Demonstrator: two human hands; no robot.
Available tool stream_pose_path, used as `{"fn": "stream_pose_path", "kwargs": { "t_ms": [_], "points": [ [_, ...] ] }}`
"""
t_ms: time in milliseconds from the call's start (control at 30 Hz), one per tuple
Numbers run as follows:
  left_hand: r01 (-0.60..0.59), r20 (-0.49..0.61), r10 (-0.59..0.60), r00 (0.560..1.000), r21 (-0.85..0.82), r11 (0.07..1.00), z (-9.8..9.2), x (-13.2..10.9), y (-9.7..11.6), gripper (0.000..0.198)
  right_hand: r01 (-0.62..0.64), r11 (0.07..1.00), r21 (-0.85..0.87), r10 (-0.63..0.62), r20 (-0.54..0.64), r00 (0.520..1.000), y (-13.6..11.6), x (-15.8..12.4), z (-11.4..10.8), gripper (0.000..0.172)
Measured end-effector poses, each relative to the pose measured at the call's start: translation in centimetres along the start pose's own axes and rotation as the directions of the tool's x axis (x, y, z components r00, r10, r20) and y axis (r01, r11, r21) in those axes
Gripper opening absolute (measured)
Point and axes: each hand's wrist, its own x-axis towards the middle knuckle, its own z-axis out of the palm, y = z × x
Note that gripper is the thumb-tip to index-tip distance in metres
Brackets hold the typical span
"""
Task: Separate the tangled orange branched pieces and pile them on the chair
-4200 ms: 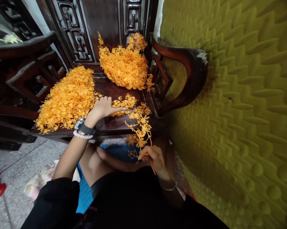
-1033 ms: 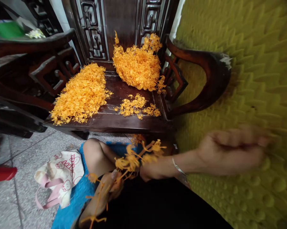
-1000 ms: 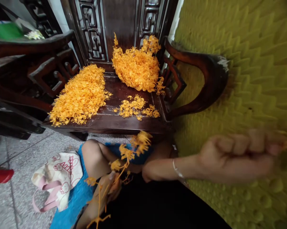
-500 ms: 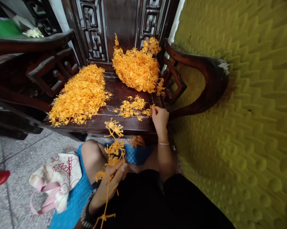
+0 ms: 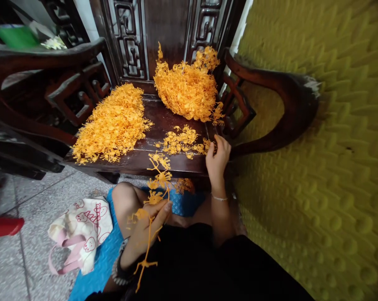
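Observation:
My left hand [image 5: 153, 223] is closed round an orange plastic flower sprig [image 5: 161, 179] in front of my lap. Small spidery blossoms sit on its upper end, and a thin bare stem hangs below the fingers. My right hand [image 5: 218, 159] is at the right front of the wooden chair seat [image 5: 154, 113], thumb and fingers apart, with nothing visible between them. Beside its fingertips lies a small scatter of loose orange plastic blossoms [image 5: 181, 140]. A large heap of the same blossoms [image 5: 113, 125] covers the seat's left side. A tangled bundle of orange pieces [image 5: 189, 90] rests at the back right.
A curved chair arm [image 5: 286, 96] juts out at the right, close to the textured yellow-green wall [image 5: 339, 167]. The other chair arm [image 5: 50, 56] rises at the left. A white bag with pink straps [image 5: 85, 225] lies by the blue mat [image 5: 104, 255]. More orange pieces [image 5: 184, 185] lie under the seat edge.
The right hand's fingers have parted and lifted slightly off the small scatter. The left hand still grips the sprig. The whole view has shifted a little.

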Motion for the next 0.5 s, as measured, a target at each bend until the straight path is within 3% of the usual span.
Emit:
{"fn": "stream_pose_path", "kwargs": {
  "t_ms": [33,67,133,200,233,367,500],
  "points": [
    [-0.012,-0.013,0.013,1.0,0.035,0.999,0.1,0.3,0.0,0.044,-0.004,0.992,0.123,0.009,-0.035,0.999,-1.3,-1.0,-0.5,0.038],
    [-0.025,-0.017,0.026,1.0,0.078,0.997,0.2,0.7,-0.1,0.042,-0.021,0.962,0.271,0.02,0.006,1.0,-2.7,-2.2,-0.9,0.041],
    [-0.051,0.019,0.048,0.999,0.165,0.985,0.5,1.2,-0.3,0.039,-0.067,0.871,0.487,-0.077,0.27,0.96,-5.7,-4.4,-1.7,0.058],
    [-0.081,0.081,0.064,0.995,0.22,0.972,0.9,1.5,-0.6,0.038,-0.091,0.866,0.492,-0.138,0.411,0.901,-8.0,-6.0,-2.1,0.079],
    [-0.097,0.11,0.073,0.991,0.234,0.967,1.0,1.5,-0.8,0.037,-0.097,0.879,0.466,-0.134,0.438,0.889,-8.7,-6.5,-2.0,0.08],
    [-0.111,0.15,0.08,0.985,0.212,0.971,1.6,0.8,-1.3,0.039,-0.19,0.892,0.41,-0.032,0.477,0.878,-8.8,-6.5,-0.6,0.029],
    [-0.098,0.12,0.076,0.99,0.191,0.977,1.9,0.1,-1.9,0.04,-0.357,0.787,0.504,0.046,0.529,0.847,-7.4,-6.0,0.7,0.052]
  ]
}}
